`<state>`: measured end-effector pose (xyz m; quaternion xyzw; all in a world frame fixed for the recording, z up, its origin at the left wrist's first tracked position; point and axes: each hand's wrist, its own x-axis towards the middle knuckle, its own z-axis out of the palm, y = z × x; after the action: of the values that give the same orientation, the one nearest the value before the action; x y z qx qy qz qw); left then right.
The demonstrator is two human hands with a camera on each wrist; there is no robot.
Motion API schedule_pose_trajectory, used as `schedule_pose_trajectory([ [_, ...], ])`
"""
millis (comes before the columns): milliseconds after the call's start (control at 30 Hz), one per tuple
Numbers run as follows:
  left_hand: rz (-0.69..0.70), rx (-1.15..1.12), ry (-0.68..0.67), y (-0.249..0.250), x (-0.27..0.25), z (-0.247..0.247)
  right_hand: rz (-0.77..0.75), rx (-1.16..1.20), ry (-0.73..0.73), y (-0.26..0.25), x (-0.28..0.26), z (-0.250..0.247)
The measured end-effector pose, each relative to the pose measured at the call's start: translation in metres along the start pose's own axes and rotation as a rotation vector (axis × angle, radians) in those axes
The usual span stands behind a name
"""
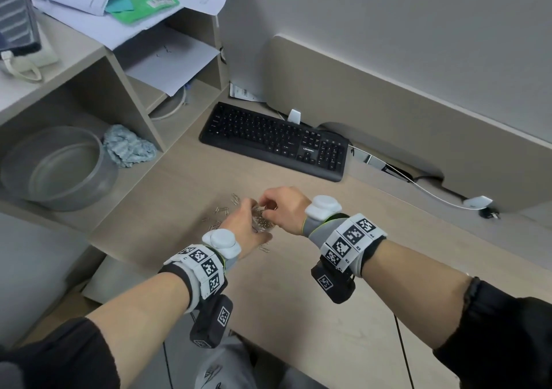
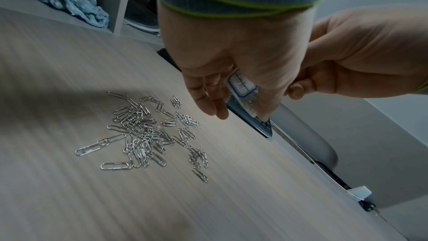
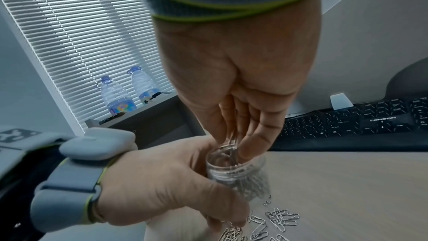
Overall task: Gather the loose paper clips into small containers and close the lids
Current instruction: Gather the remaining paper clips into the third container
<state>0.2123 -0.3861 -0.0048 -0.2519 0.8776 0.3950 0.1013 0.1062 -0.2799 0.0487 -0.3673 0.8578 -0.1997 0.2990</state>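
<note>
Holding the clear jar (image 3: 234,169) in the left hand (image 1: 245,227); right hand (image 1: 283,209) pinching clips into its open top. Loose paper clips (image 2: 148,135) lying just left on the bench (image 2: 69,199).

Shiny metal paper clips (image 2: 148,135); clear glossy plastic jar (image 3: 234,168); matt wood-grain desk (image 1: 313,269); fluffy cloth (image 1: 128,147)

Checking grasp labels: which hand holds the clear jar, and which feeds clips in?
The left hand grips the clear jar around its side; the right hand only dips pinched fingertips with paper clips into its open mouth.
</note>
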Motion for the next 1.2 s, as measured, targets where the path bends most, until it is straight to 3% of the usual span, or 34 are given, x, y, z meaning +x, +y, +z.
schedule_pose_trajectory([
  [267, 0.008, 0.019, 0.006, -0.01, -0.001, -0.01, 0.003, 0.131, 0.067, 0.0, 0.007, 0.007],
  [467, -0.042, 0.026, 0.012, -0.045, -0.003, -0.034, 0.19, 0.189, 0.073, 0.017, 0.029, 0.028],
  [567, -0.065, 0.032, 0.017, -0.068, -0.004, -0.049, 0.3, 0.069, 0.0, 0.027, 0.037, 0.05],
  [767, -0.091, 0.019, 0.009, -0.098, -0.006, -0.067, 0.351, -0.371, -0.225, 0.045, 0.044, 0.088],
  [967, -0.116, 0.009, -0.019, -0.114, -0.002, -0.069, 0.405, -0.388, -0.251, 0.041, 0.058, 0.116],
  [1200, -0.128, 0.015, -0.035, -0.124, 0.005, -0.067, 0.313, -0.359, -0.2, 0.035, 0.076, 0.129],
])
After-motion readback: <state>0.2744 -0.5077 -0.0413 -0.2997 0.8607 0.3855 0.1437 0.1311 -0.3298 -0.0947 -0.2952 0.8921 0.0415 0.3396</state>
